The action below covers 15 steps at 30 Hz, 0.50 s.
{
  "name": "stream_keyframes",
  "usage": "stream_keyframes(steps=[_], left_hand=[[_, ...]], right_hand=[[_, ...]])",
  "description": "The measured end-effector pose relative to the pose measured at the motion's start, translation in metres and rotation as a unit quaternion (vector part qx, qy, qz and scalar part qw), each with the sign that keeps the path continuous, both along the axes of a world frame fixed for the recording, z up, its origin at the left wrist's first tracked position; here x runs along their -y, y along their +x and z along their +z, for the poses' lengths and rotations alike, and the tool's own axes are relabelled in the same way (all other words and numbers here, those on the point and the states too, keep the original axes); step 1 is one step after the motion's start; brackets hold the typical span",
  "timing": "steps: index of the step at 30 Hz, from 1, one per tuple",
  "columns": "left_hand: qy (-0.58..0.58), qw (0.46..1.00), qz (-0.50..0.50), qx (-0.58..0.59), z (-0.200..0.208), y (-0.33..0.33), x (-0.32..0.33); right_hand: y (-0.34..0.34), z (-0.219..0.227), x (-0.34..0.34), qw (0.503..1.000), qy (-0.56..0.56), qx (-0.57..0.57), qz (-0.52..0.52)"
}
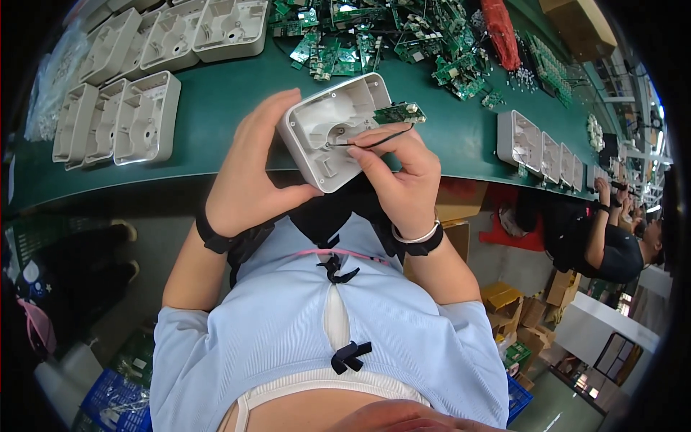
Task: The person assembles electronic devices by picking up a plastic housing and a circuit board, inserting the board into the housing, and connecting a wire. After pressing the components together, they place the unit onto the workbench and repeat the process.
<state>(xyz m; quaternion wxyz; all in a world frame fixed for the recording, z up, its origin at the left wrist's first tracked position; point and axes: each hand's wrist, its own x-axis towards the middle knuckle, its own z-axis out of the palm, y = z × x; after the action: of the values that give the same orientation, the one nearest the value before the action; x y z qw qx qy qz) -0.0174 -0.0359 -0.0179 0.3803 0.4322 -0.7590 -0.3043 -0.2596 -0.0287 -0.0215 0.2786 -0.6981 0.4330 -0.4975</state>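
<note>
My left hand (252, 165) grips a white plastic housing (317, 119) by its left side, thumb at the lower corner and fingers along the upper edge. The housing is tilted, its hollow inside facing up. My right hand (403, 173) pinches a thin black cable (385, 142) between thumb and forefinger. One end of the cable reaches into the housing near a round recess. Its other end runs to a small green circuit board (400, 113), which lies over the housing's right edge above my right fingers.
A heap of green circuit boards (345, 54) lies at the back of the green table (209, 108). White housings stand at the left (147, 119) and right (520, 137). A red plastic bag (500, 32) lies at the back right. Another person (612, 245) works farther right.
</note>
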Motion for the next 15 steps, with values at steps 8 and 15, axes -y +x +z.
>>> stream_keyframes(steps=[8, 15], left_hand=[[0.017, 0.996, -0.03, -0.081, -0.009, -0.008, -0.005], [0.053, 0.987, -0.059, -0.142, -0.022, -0.012, -0.008]], right_hand=[[0.013, 0.011, -0.005, 0.983, -0.106, -0.149, -0.012], [0.002, 0.016, -0.007, 0.971, -0.069, -0.225, -0.039]])
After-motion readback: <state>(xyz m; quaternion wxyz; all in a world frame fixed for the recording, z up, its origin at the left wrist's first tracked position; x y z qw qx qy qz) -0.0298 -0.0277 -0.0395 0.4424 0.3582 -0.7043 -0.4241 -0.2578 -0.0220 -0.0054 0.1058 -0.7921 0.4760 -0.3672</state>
